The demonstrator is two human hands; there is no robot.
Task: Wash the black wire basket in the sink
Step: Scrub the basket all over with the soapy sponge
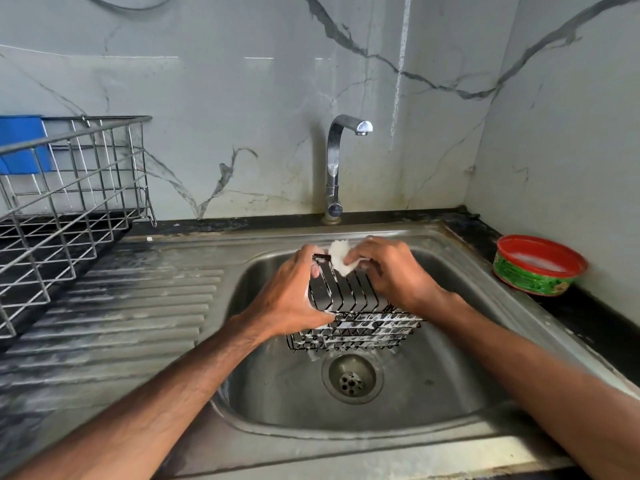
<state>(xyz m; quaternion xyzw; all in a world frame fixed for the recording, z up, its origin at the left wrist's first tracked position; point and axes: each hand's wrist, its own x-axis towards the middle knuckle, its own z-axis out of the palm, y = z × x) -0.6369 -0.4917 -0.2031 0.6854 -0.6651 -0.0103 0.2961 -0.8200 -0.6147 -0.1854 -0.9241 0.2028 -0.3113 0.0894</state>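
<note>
Basket: the black wire basket (353, 317) is inside the sink (433, 393), held up off the bottom, just behind the drain (351, 377).
Long axis: it runs across the sink, from left to right.
Tilt: the basket is tipped. Its barred face slopes up and away toward the tap (334, 168), and its lower wire edge points at the drain. White suds cling to the lower wires.
Surface: a steel sink with a ribbed, wet drainboard (121, 323) on its left, set into a black desk (571, 313).
Room: grey marble-look wall tiles with dark veins meet in a corner at the right. No water shows at the tap's spout.
On the desk: a steel dish rack (69, 202) stands at the far left with something blue (20, 143) behind it. A red-rimmed green tub (536, 268) of white paste sits to the right of the sink.
Left hand: the left hand (294, 299) grips the basket's left end, fingers curled over the top corner, thumb on the near side.
Right hand: the right hand (391, 271) pinches a white pad (341, 259) against the basket's upper far edge.
</note>
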